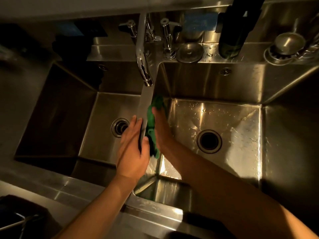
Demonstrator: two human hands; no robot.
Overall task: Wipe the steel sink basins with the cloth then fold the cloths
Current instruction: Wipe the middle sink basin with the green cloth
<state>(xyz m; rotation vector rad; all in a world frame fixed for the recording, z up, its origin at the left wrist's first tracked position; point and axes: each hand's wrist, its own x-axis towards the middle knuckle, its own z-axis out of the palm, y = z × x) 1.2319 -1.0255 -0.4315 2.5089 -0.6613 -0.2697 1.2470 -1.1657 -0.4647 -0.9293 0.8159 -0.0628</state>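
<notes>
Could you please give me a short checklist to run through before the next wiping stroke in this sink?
1. Green cloth pressed by the right hand against the divider: ok.
2. Left hand gripping the divider for support: ok.
3. Faucet off, no stream visible: ok.
4. Right basin free of droplets: not ok, its floor is spotted with water.
5. Left basin already wiped: cannot tell.
</notes>
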